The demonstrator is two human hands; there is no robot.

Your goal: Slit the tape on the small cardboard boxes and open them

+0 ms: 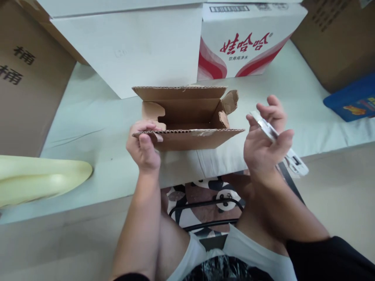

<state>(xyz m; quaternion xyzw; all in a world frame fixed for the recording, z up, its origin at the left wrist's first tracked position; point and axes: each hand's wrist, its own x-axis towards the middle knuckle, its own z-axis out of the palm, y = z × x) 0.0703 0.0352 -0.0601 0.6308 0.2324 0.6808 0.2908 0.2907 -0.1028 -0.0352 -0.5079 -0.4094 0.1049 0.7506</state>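
A small brown cardboard box (190, 141) stands with its top flaps up, and its inside is partly in view. My left hand (145, 147) grips the near left corner of the box, thumb outside and fingers behind the front flap. To the right of the box, my right hand (265, 140) is raised palm up, apart from the cardboard. Between its thumb and fingers lies a slim white box cutter (295, 162), slanting down to the right. Torn tape and ragged edges show on the front flap and the right side flap (231, 101).
Behind the box are a large white carton (131, 50) and a red-and-white carton (246, 47). Bigger brown cartons (26, 97) flank the pale tablecloth (88, 140). A yellow curved object (43, 177) lies left; a blue package (351, 97) is at right.
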